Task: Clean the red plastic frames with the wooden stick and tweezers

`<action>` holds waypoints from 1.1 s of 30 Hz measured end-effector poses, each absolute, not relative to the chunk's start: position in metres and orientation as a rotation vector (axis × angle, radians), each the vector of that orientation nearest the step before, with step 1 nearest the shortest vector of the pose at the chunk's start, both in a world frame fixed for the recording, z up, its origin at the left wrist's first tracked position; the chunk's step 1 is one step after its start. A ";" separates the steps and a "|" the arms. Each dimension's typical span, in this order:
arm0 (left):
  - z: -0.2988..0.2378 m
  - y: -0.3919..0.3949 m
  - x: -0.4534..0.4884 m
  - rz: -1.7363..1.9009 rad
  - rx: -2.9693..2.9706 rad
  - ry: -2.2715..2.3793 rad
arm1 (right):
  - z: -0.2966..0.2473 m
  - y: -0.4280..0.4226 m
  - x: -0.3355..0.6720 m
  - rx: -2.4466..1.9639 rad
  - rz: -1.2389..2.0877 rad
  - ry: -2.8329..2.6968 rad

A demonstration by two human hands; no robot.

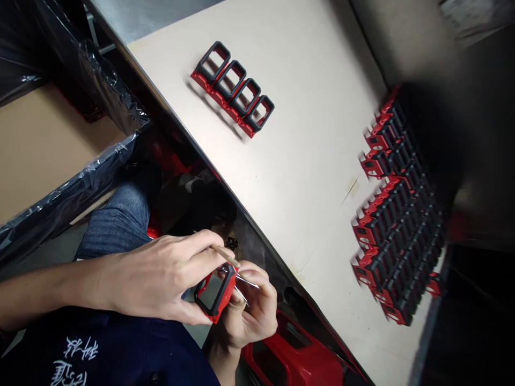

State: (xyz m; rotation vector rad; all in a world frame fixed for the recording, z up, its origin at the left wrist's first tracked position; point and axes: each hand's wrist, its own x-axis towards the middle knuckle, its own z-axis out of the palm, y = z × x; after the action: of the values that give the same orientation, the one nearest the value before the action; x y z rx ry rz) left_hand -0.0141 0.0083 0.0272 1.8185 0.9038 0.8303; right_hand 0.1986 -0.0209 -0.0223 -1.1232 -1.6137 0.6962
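Beige table (314,161): runs diagonally across the view, edge just beyond the hands.
Cardboard box (40,145), far left, rim draped in black plastic film.
Block of frames (396,214), right end of table: many red-and-black parts packed in tight rows, far part blurred.
Row of four frames (233,88), upper table, side by side and touching, well apart from the block.
Red moulded piece (298,359), low, under the table edge; shape unclear.
Left hand (161,279): forearm comes in from the left, back of hand up, thumb under and fingers over, pinched closed on the red-and-black frame (217,295).
Right hand (251,313): rises from below behind that part, fingers curled shut around a two-pronged metal tool (247,281).
Held part: rectangular black surround, red lower edge, open centre, tilted; over the lap, off the table.
Thin wooden stick (226,256): pokes out from under the left forefinger, tip at the part's top corner.
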 end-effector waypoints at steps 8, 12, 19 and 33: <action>0.028 0.008 -0.014 0.816 1.842 0.914 | -0.023 -0.022 0.200 -1.128 0.702 -1.641; 0.027 0.009 -0.014 0.820 1.833 0.908 | -0.023 -0.021 0.200 -1.122 0.692 -1.655; 0.033 0.010 -0.014 0.811 1.812 0.911 | -0.023 -0.021 0.199 -1.110 0.701 -1.649; 0.034 0.008 -0.014 0.782 1.805 0.915 | -0.022 -0.020 0.198 -1.099 0.689 -1.648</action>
State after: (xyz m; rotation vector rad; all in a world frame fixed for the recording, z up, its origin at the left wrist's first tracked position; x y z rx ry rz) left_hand -0.0139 0.0076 0.0343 1.8055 0.9152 0.7824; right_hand 0.1976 -0.0201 -0.0216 -1.0994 -1.6479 0.6885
